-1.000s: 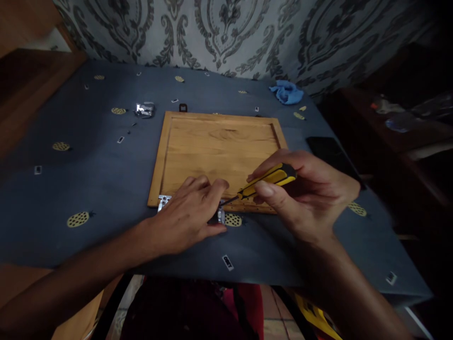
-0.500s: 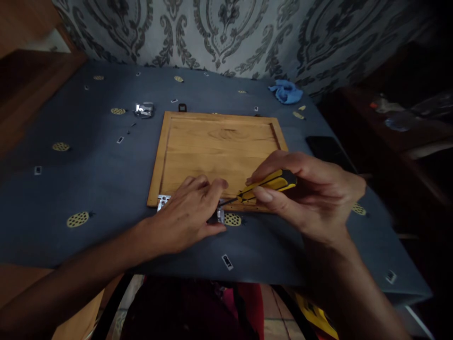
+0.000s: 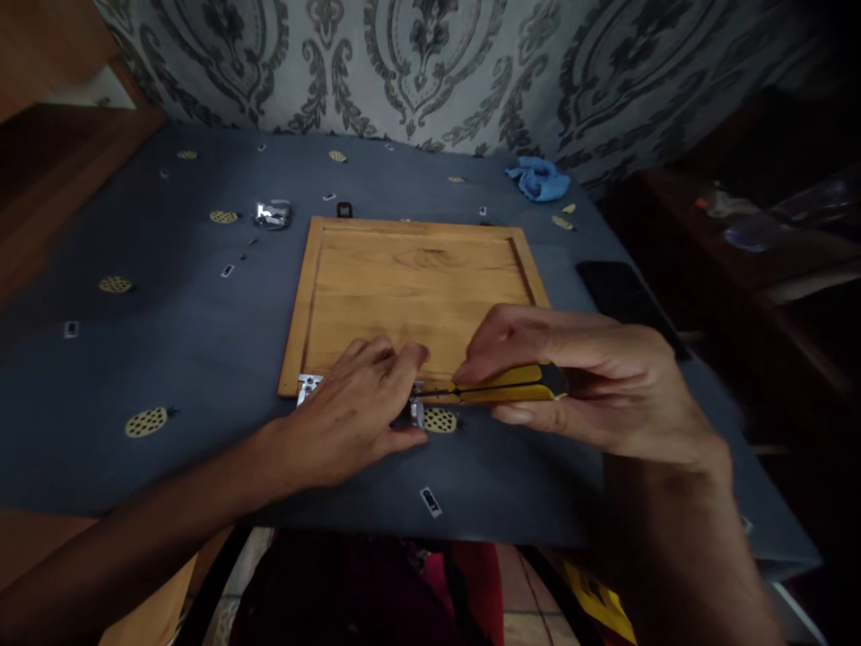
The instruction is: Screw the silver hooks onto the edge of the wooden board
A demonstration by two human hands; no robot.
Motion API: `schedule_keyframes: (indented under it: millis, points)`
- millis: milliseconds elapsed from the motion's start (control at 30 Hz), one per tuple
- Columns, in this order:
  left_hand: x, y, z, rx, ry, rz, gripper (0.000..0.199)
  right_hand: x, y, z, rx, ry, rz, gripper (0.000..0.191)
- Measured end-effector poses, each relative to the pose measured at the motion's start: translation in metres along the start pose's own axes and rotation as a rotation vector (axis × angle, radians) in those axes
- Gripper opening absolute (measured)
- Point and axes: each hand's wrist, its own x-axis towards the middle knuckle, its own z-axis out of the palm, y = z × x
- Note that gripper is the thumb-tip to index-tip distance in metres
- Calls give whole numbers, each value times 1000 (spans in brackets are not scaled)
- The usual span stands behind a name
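Observation:
A framed wooden panel (image 3: 417,287) lies flat on the blue patterned tablecloth. One metal hinge (image 3: 309,386) sits at its near left corner. Another metal hinge (image 3: 417,413) shows at the near edge, partly under my left hand (image 3: 356,404), which presses over it and the panel's edge. My right hand (image 3: 592,377) holds a yellow and black screwdriver (image 3: 515,384) between thumb and fingers, its shaft pointing left. The tip is at the second hinge; its exact contact is too small to tell.
Beyond the panel's left side are shiny metal hardware (image 3: 273,213) and small screws (image 3: 250,242). A small dark square piece (image 3: 344,209) is behind the panel. A blue cloth (image 3: 540,178) lies at the back right, a black phone (image 3: 629,301) on the right.
My right hand has turned and lowered, bringing the screwdriver's handle down to a flatter angle. My left hand has stayed in nearly the same place on the hinge.

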Motion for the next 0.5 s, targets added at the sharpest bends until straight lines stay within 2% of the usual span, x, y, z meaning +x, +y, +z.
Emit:
schedule_keyframes:
  millis: [200,500]
  points:
    - [1,2,-1,15,-21,-13,56,3,1,5,-35,98,-25,13]
    - [3,5,-4,24,-54,-47,54,3,0,12,-121,162,-38,9]
